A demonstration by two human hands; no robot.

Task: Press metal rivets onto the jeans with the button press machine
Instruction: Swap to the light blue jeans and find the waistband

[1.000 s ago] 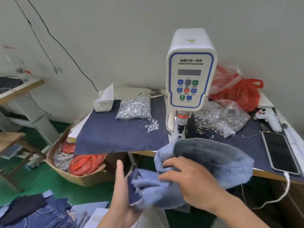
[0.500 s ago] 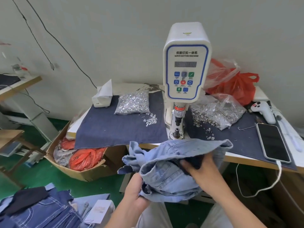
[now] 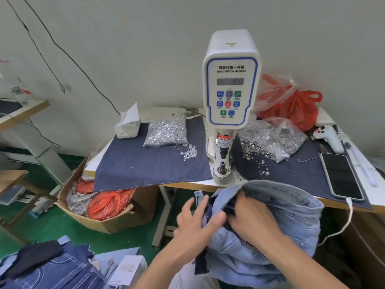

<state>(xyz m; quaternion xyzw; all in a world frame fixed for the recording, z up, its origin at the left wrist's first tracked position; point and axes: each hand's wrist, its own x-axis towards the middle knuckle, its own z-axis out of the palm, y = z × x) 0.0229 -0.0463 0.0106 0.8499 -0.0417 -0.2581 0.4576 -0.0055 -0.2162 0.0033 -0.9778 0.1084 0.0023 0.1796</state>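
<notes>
Head view, nearest first: the jeans [image 3: 270, 222] are held bunched in front of the body, below the table edge [image 3: 187, 184]; the left hand [image 3: 193, 224] is laid against the left side of the bundle with fingers mostly extended and the thumb pressed onto the fabric, while the right hand [image 3: 250, 220] is curled into the folds, its fingertips buried in a dark opening (what exactly is pinched there cannot be told). No rivet is seen on the denim yet, so the garment is judged to be at the sorting-out stage, the rivet spot not yet found.

Just beyond the hands, the lower die [image 3: 222, 166] of the button press machine [image 3: 231, 80] stands exposed at the table edge; if the bundle were fed in as crumpled as it is, extra layers could be caught under the punch and riveted together, or the rivet set off its mark; fingers kept inside the folds could be brought under the punch unseen.

Farther left of the hands, loose rivets [image 3: 188, 152] lie spilled beside their bag [image 3: 166, 130]; farther right, small rings [image 3: 263, 170] are scattered; these could be swept off by a dragged hem. To the far right a phone [image 3: 341, 176] lies near the edge, its cable [image 3: 341, 222] hanging beside the denim, where it could be snagged.
</notes>
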